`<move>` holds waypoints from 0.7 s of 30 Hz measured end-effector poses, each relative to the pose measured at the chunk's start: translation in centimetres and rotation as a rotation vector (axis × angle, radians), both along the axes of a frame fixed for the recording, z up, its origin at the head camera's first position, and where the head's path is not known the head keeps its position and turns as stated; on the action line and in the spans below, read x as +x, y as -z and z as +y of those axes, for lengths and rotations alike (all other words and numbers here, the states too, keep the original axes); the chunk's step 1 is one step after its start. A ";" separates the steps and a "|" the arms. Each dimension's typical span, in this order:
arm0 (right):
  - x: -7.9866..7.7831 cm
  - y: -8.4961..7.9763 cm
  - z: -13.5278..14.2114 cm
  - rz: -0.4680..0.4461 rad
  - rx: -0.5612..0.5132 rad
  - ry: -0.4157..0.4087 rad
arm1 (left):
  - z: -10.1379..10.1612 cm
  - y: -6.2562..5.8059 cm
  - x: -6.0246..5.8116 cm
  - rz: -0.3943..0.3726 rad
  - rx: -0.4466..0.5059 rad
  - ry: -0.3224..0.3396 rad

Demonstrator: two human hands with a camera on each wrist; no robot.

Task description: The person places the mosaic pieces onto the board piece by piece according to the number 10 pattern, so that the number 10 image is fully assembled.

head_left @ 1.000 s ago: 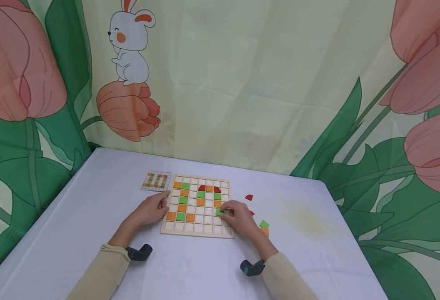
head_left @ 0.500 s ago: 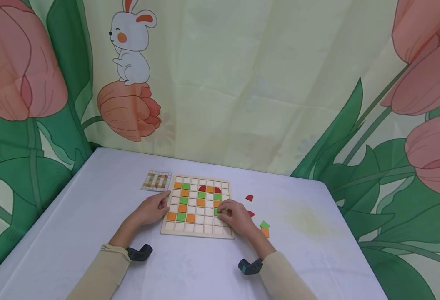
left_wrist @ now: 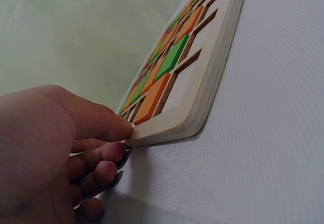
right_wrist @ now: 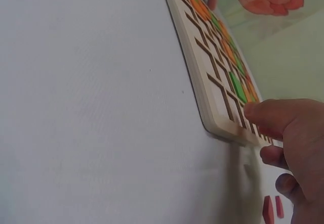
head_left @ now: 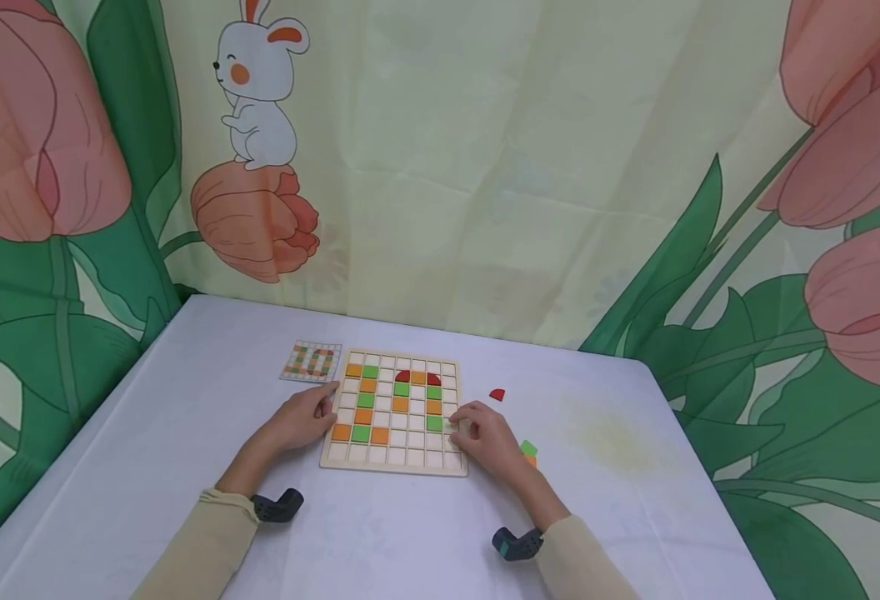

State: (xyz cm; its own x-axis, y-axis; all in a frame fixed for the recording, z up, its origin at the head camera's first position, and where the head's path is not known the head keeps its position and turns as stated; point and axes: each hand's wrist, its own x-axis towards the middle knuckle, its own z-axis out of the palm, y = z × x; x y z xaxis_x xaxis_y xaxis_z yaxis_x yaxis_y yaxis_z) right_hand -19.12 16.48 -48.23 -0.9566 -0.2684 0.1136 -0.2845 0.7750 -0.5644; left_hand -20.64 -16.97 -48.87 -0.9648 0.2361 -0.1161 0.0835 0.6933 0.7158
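Note:
A wooden grid board (head_left: 395,469) lies on the table with orange, green and red tiles set in some of its cells. My left hand (head_left: 302,421) is at the board's left edge, and in the left wrist view its thumb (left_wrist: 101,123) touches the rim. The other fingers are loosely bent beside the board. My right hand (head_left: 488,437) is over the board's right edge, thumb and forefinger apart with nothing between them. A green tile (head_left: 435,424) lies in a cell just left of its fingertips.
A small pattern card (head_left: 311,361) lies beyond the left hand. Right of the board is a red quarter-round piece (head_left: 497,394). A loose green tile (head_left: 529,448) and an orange tile (head_left: 532,460) are partly behind the right wrist. A printed curtain (head_left: 470,167) hangs behind the table.
The right hand has let go of the green tile, which now lies in its cell, and has drawn back slightly to the right. The left hand keeps its place.

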 end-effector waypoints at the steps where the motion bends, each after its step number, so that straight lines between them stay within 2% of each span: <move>1: 0.1 -0.1 0.3 0.003 -0.002 0.010 | 0.0 0.0 0.0 -0.003 -0.003 -0.002; 12: 1.6 -0.2 3.8 0.016 -0.016 0.107 | 0.1 -0.2 0.2 -0.008 -0.004 -0.001; 21: 2.8 0.0 6.6 -0.017 0.000 0.204 | 0.2 -0.4 0.2 -0.013 -0.005 -0.003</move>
State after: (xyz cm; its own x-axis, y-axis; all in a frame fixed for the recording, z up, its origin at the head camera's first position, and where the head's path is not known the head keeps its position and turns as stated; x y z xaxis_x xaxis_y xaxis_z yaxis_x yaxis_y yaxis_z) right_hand -16.30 23.12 -48.20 -0.9929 -0.0687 0.0969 -0.1118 0.8158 -0.5675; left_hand -20.40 -16.80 -48.45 -0.9638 0.2331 -0.1299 0.0724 0.6969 0.7136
